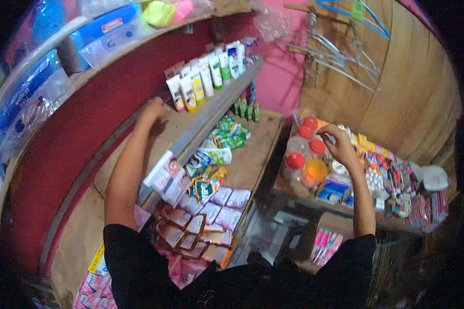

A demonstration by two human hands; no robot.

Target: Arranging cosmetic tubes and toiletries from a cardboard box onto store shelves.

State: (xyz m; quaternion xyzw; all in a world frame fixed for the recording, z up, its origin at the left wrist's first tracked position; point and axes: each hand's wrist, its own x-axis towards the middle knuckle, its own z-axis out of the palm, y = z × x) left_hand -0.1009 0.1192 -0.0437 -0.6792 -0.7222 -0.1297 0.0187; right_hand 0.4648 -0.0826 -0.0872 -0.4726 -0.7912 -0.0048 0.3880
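My left hand [155, 109] is over the wooden shelf, just left of a row of upright cosmetic tubes [196, 85]; its fingers are partly hidden and blurred, so I cannot tell whether it holds anything. My right hand [337, 143] hovers by plastic jars with red lids [317, 146], its fingers bent and nothing visible in them. A small white and pink box [163, 173] stands at the near end of the shelf edge. Below lie green refill packs [232, 133], lilac packets [229, 208] and brown-edged packets [195, 231] on a lower wooden shelf.
An orange-lidded jar [316, 170], blue packs [333, 190] and many small items crowd the right table. Hangers [344, 58] hang on the wooden wall [413, 85]. Wrapped plastic packs [108, 33] fill the upper shelf at left. Small green bottles [247, 110] stand at the lower shelf's back. Pink packs [94, 289] lie bottom left.
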